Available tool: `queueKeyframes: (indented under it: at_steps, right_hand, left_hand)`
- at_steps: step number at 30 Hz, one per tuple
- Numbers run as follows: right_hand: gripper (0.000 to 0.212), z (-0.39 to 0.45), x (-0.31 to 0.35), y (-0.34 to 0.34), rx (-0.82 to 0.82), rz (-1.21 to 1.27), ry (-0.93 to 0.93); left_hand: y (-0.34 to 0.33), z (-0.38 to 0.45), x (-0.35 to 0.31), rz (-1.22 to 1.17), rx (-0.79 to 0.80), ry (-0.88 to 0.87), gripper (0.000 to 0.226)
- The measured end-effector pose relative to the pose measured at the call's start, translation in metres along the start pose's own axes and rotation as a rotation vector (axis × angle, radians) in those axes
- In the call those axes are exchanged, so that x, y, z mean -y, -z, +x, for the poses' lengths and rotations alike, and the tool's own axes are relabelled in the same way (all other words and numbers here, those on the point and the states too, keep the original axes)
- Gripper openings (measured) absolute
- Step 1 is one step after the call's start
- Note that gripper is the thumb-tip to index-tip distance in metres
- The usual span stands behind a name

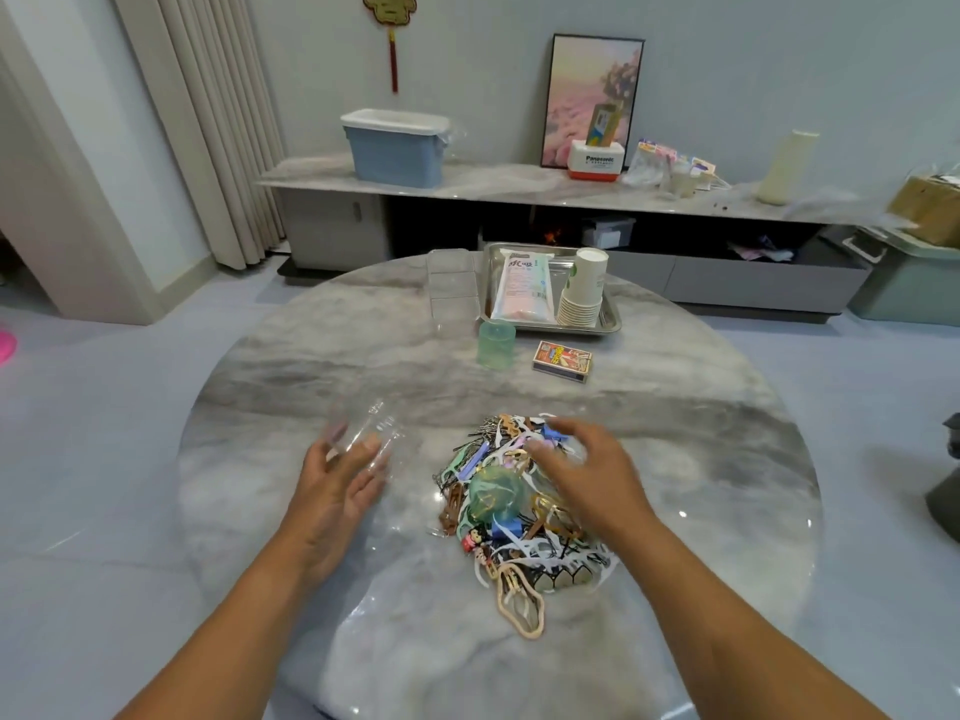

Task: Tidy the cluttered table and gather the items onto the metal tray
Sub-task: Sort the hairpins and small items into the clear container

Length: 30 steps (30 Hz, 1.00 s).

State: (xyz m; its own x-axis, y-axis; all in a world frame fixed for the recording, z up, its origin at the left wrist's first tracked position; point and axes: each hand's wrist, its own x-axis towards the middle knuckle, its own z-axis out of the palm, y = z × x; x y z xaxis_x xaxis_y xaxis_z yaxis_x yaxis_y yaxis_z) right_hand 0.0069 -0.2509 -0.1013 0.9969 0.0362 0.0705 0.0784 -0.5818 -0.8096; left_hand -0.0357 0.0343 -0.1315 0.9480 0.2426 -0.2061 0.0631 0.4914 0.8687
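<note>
A metal tray [613, 324] stands at the far side of the round marble table [311, 366]. It holds a white packet [521, 288] and a leaning stack of paper cups [584, 288]. In front of the tray are a green translucent cup [496, 344] and a matchbox [562, 361]. Near me lies a heap of hair clips, hair ties and paper strips [511, 506]. My right hand [587, 475] is spread over the top of the heap, fingertips down on it. My left hand [332, 491] holds a blurred, tilted clear plastic cup [366, 428] between thumb and fingers, left of the heap.
Clear plastic compartment boxes [452, 283] lie left of the tray. Behind the table runs a low marble cabinet [519, 184] with a blue bin [397, 145], a framed picture [592, 101] and other items. A dark object [948, 491] is at the right edge.
</note>
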Motion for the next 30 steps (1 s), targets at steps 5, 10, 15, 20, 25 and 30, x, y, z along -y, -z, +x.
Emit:
queueKeyframes:
  at_steps: [5,10,15,20,25,30]
  right_hand:
    - [0.081,-0.017,0.039,-0.049,0.153,-0.571,0.17]
    - [0.072,-0.02,0.04,-0.066,0.128,-0.601,0.124]
    - [0.064,-0.008,0.04,-0.045,-0.044,-0.365,-0.006]
    - [0.059,0.005,0.013,-0.008,-0.159,-0.371,-0.129]
    - [0.056,0.015,-0.025,0.031,-0.214,-0.497,-0.307]
    - [0.055,0.021,-0.049,0.042,-0.151,-0.541,-0.367]
  left_hand:
    - [-0.002,-0.022,0.015,0.233,-0.094,-0.167,0.098]
    - [0.011,-0.028,0.014,0.473,-0.11,-0.231,0.104]
    - [0.035,-0.023,0.004,0.683,-0.132,-0.231,0.108]
    - [0.043,-0.01,0.003,1.004,-0.256,-0.241,0.114]
    - [0.033,0.011,0.002,1.183,-0.307,-0.219,0.124]
    - [0.017,0.019,0.005,1.005,-0.206,-0.278,0.134]
